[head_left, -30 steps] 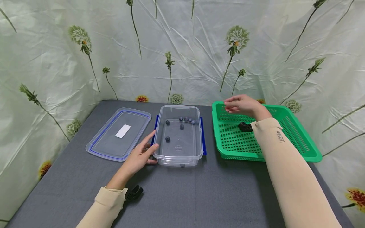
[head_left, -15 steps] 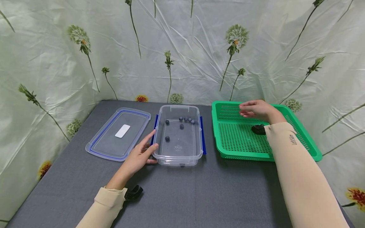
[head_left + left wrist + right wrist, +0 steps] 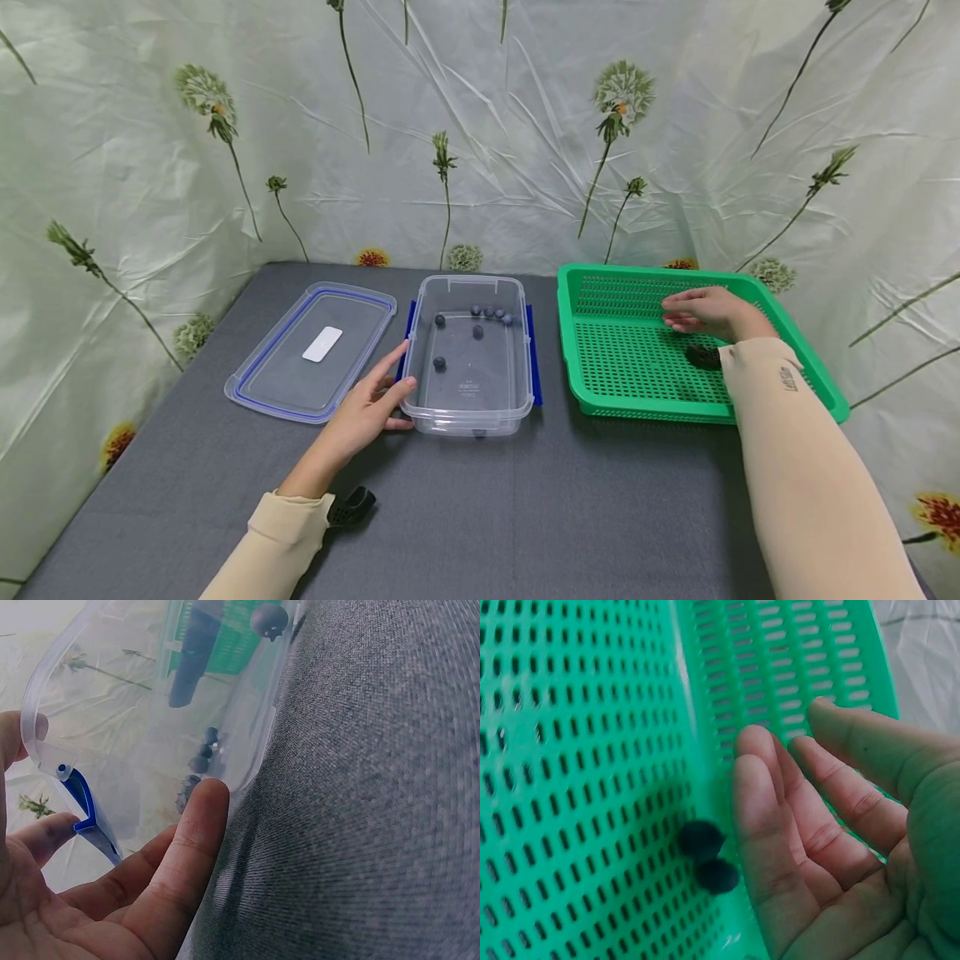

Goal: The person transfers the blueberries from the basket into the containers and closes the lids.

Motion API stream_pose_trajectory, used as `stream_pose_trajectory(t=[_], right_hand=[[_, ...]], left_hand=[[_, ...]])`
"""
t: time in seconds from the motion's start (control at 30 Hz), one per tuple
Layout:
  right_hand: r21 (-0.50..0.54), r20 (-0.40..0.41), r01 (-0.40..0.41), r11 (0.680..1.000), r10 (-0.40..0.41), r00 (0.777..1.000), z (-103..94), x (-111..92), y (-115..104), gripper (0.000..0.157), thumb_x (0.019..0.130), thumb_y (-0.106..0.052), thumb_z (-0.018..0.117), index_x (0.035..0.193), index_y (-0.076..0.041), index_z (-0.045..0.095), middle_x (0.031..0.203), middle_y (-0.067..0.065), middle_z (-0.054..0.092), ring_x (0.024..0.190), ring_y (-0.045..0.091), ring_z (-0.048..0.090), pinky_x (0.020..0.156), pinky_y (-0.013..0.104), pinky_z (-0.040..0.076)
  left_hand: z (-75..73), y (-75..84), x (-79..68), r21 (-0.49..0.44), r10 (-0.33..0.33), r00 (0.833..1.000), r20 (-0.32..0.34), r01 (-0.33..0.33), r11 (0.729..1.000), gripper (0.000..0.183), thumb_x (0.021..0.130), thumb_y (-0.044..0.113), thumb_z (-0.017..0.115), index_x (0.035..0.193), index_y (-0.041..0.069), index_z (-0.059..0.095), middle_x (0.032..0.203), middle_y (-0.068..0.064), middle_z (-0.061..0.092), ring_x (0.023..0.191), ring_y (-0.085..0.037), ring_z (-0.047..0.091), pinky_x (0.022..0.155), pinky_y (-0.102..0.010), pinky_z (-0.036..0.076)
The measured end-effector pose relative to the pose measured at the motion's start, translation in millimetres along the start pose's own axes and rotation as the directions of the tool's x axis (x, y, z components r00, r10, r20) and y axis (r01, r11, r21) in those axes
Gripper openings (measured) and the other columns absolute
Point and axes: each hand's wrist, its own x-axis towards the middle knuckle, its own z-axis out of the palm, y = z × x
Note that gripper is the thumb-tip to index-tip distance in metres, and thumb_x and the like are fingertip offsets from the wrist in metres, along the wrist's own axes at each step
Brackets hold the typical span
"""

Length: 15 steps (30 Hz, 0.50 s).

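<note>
Dark blue round blueberries (image 3: 439, 364) sit in two places: seven seen from above inside the clear rectangular plastic box (image 3: 472, 414), and two on the floor of the green rectangular plastic basket (image 3: 592, 780), side by side near its wall. Only the right wrist view shows that basket pair; can't make them out in the head view. Left wrist view looks through the box wall, catches the crown on one berry and a small cluster beyond.

Left hand (image 3: 367, 410) holds the box at its left side, thumb over the rim, other fingers spread along the outer wall by a blue plastic latch (image 3: 90, 810). Right hand (image 3: 711, 313) is inside the basket, fingers loosely curved, moderate gap to the thumb, just beside the berry pair.

Basket floor is perforated with short slots, walls too. Clear plastic lid with blue seal (image 3: 296, 379) lies flat left of the box, white rounded label (image 3: 322, 344) on it. Tabletop (image 3: 480, 517) is grey, woven-looking fabric. Glossy creased pale backdrop (image 3: 517, 200), dandelion print.

Writing: beige right sleeve (image 3: 817, 475) has small dark lettering, looks like "Let's Slim". Marking on box floor (image 3: 468, 386) too small to read.
</note>
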Motion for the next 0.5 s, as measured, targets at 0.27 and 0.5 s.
stream_pose_trajectory(t=[0.27,0.5], right_hand=[[-0.024,-0.017,-0.045,0.999,0.044,0.999,-3.0,-3,15,0.056,0.115,-0.016,0.051,0.158,0.015,0.033,0.101,-0.006,0.069,0.088,0.002,0.071,0.084,0.019,0.064],[-0.014,-0.026,-0.077,0.997,0.077,0.997,-1.4,-8,18,0.055,0.115,-0.012,0.047,0.158,0.017,0.03,0.097,-0.004,0.07,0.084,0.002,0.072,0.082,0.02,0.065]], left_hand=[[-1.0,-1.2,-0.1,-0.002,-0.002,1.0,-0.001,0.002,1.0,0.066,0.113,0.036,0.058,0.171,0.038,0.027,0.152,-0.034,0.049,0.131,-0.046,0.062,0.084,-0.04,0.07],[-0.7,-0.7,0.4,-0.001,0.007,1.0,0.003,-0.007,1.0,0.066,0.113,0.035,0.057,0.171,0.037,0.027,0.15,-0.035,0.051,0.128,-0.045,0.064,0.084,-0.04,0.07]])
